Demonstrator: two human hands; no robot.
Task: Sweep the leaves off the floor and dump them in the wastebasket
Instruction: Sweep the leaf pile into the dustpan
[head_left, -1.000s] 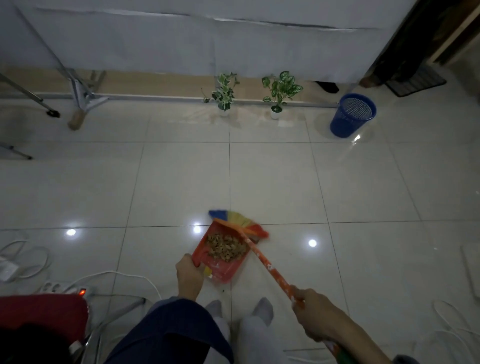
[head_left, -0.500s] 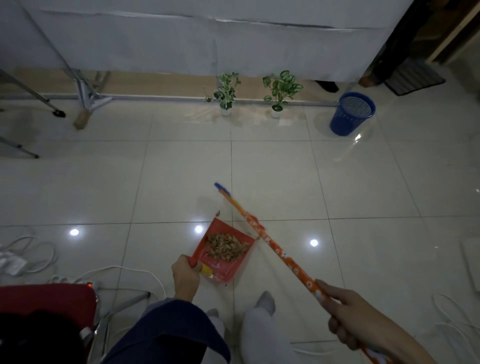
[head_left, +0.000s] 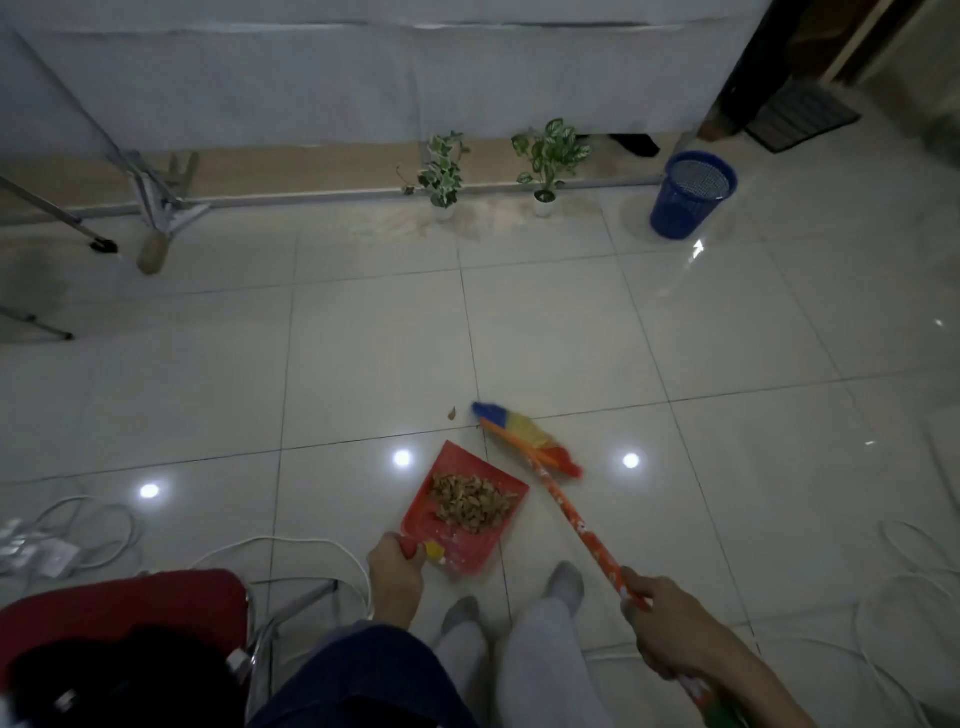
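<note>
Orange broom (head_left: 566, 512), handle end cut off near-right, slants far-left; right hand (head_left: 670, 626) grips it, left hand (head_left: 396, 579) holds dustpan (head_left: 462, 512).

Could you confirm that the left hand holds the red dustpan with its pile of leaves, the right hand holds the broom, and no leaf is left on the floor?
Not quite: the head view shows one stray leaf on the floor beyond the red dustpan, beside the broom. The rest holds: the left hand grips the dustpan with its pile of leaves, and the right hand grips the broom.
</note>
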